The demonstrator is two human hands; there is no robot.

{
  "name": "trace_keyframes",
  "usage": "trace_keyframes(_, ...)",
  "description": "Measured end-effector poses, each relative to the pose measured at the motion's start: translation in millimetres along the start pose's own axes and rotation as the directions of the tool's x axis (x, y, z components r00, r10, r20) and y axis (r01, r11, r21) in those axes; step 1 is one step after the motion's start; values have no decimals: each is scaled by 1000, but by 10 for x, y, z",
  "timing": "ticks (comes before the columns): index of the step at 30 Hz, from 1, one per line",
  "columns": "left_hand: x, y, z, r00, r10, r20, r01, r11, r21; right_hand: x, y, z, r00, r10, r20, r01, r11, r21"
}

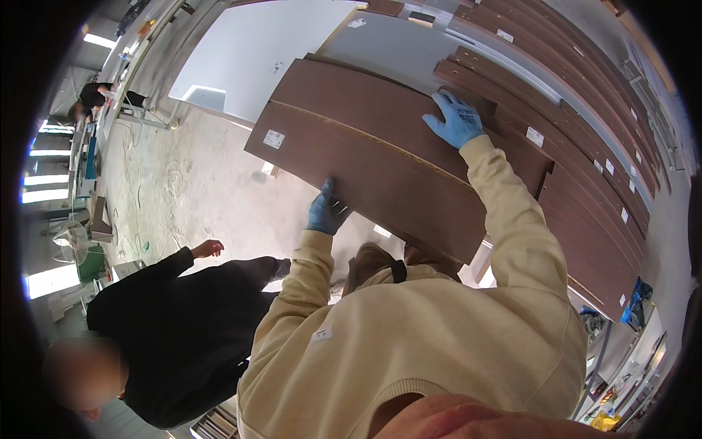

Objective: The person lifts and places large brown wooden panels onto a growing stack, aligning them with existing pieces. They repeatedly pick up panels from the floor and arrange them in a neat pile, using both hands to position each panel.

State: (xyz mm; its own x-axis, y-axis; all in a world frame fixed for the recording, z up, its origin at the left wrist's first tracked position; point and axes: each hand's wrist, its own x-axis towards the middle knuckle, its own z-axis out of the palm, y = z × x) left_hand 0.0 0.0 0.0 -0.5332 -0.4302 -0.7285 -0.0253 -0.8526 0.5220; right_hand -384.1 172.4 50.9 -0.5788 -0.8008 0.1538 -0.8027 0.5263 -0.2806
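Observation:
In front of me lies a dark brown panel (373,175) with a white label near its left end. A second brown board (351,102) lies behind it, and a pale rough edge runs between the two. My left hand (327,210), in a blue glove, holds the near edge of the front panel, its thumb up at the edge and the other fingers partly hidden. Gloved in blue too, my right hand (457,123) rests by the far edge of the rear board with its fingers spread. It grips nothing that I can see.
Several brown boards (585,197) with labels are stacked to the right. A large white panel (248,55) and a grey panel (387,47) lie at the back. A person in black (183,329) stands close on my left; another person (95,95) is far left. Cables lie on the floor.

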Motion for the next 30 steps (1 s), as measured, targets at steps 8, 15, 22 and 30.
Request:
trace_keyframes(8, -27, 101, 31, 994, -106, -6, 107, 992, 65, 309, -154, 445, 995, 48, -87, -50, 998, -31)
trace_keyframes(15, 100, 127, 116, 969, -139, 207, 176, 968, -176, 294, -428, 542, 980, 175, -91, -183, 980, -82)
trace_keyframes(22, 88, -16, -41, 973, -67, 222, 151, 909, -388, 49, -624, 506, 978, 163, -132, -184, 970, -161)
trace_keyframes(30, -459, -267, 108, 988, 25, 153, 42, 906, -420, -89, -605, 369, 974, 226, -13, -226, 974, -26)
